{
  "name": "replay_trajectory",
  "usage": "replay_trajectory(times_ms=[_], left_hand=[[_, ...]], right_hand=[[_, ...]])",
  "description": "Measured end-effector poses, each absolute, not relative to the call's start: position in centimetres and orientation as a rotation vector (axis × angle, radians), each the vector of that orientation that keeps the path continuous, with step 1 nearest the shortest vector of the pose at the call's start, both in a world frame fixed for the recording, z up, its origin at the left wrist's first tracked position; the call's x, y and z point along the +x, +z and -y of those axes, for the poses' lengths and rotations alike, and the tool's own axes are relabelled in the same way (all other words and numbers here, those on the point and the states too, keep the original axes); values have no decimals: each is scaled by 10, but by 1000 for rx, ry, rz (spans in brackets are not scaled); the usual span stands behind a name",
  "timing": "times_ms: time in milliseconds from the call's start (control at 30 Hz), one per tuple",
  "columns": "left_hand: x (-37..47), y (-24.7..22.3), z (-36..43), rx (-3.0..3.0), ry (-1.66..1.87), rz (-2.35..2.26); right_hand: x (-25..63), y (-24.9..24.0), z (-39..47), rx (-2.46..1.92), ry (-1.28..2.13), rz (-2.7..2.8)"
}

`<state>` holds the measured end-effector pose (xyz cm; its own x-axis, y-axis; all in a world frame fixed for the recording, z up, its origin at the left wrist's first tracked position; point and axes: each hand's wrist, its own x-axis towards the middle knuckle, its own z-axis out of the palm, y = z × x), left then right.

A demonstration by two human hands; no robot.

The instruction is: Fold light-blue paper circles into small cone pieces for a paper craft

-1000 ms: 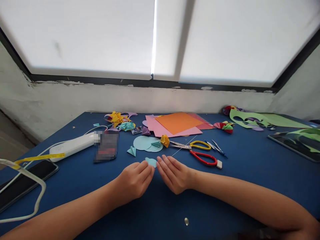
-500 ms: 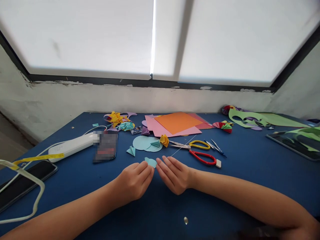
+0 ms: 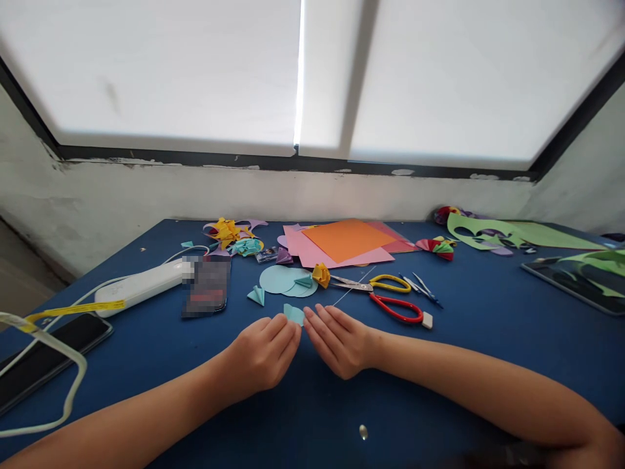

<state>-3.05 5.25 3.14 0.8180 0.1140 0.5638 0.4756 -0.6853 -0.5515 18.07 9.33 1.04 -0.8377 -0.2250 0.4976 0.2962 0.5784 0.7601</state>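
Observation:
Between my hands a small piece of light blue paper (image 3: 293,314) is held above the table, partly hidden by fingers. My left hand (image 3: 268,350) is closed in a pinch on its lower left side. My right hand (image 3: 339,340) grips its right edge, fingers pressed together. A thin pale strand (image 3: 354,286) sticks out up and right from behind the right fingers; I cannot tell if it is thread or wire. Just beyond lie light blue paper circles (image 3: 277,279), a folded blue paper cone (image 3: 256,296) and a yellow folded paper piece (image 3: 321,275).
Open-bladed scissors (image 3: 374,286) lie beyond my right hand, beside a drawing compass (image 3: 424,288) and white eraser (image 3: 427,320). Orange and pink sheets (image 3: 342,241) lie behind. A white power strip (image 3: 146,286), cable and phone (image 3: 58,352) are left. A small shiny bead (image 3: 363,432) lies in front.
The light blue paper has tilted slightly, showing a more upright face. The strand by my right hand has shifted a little left. Both hands stay nearly in place.

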Motion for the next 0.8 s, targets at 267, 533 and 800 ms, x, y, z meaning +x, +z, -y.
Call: replay_trajectory(times_ms=[267,533,800], left_hand=[[-35,23,-62,-2383,-687,442],[-34,19,-60,-2428,-706,494],[-32,23,-58,-2397,-705,539]], right_hand=[[180,9,-92,-95,-1207,2201],[180,10,-92,-114,-1169,2200],[180,10,-91,-62,-1242,2185]])
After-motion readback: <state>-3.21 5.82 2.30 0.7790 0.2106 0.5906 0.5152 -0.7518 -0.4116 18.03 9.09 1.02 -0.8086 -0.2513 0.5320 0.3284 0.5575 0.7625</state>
